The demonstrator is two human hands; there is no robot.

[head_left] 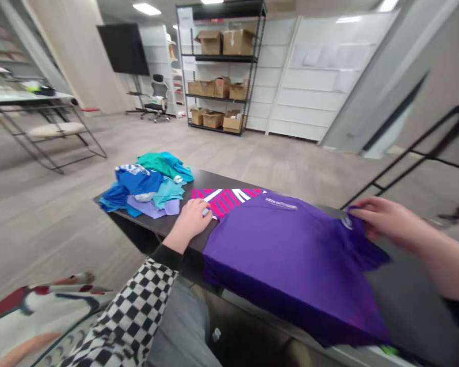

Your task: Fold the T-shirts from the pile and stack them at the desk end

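Note:
A purple T-shirt (pixel 283 250) lies spread over a dark table (pixel 210 178), its lower part hanging off the near edge. White lettering crosses it near the neck. Its left sleeve (pixel 229 201) is pink with white stripes. My left hand (pixel 193 219) is closed at the outer edge of that patterned sleeve, fingers curled on the cloth. On the other side, my right hand (pixel 378 216) pinches the purple right sleeve (pixel 361 242) between thumb and fingers, lifting it slightly. A small white mark shows on this sleeve.
A heap of blue, green and lilac clothes (pixel 149 183) sits at the table's far left end. Black metal bars (pixel 398 168) stand at the right. Farther back are a shelf rack with cardboard boxes (pixel 237 42), an office chair (pixel 158 97) and a black screen (pixel 123 49).

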